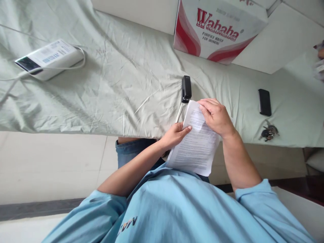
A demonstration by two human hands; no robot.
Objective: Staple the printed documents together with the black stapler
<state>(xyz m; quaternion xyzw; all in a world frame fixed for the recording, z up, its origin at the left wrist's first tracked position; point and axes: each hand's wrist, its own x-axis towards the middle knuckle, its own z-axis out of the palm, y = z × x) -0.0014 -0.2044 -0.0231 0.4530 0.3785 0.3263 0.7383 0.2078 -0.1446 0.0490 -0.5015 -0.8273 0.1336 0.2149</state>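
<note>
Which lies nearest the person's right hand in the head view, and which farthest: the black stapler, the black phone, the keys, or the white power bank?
From the right hand:
1. Black stapler, just to its upper left on the sheet.
2. Black phone, off to its right. The keys, lower right, are too close to it to rank apart.
3. White power bank, far left.
</note>
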